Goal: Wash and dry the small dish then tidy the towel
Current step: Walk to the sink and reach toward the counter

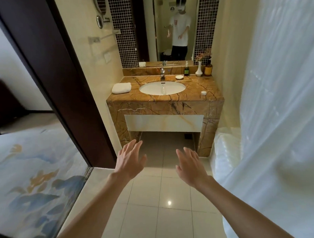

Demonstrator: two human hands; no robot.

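Observation:
A small white dish sits on the brown marble counter, behind the oval white sink and right of the chrome tap. A folded white towel lies on the counter's left end. My left hand and my right hand are stretched out over the tiled floor, well short of the vanity. Both have their fingers spread and hold nothing.
A small white round lid or jar rests near the counter's right front. Bottles and a white vase stand at the back right. A white shower curtain hangs to the right, a dark door frame to the left. The mirror reflects a person.

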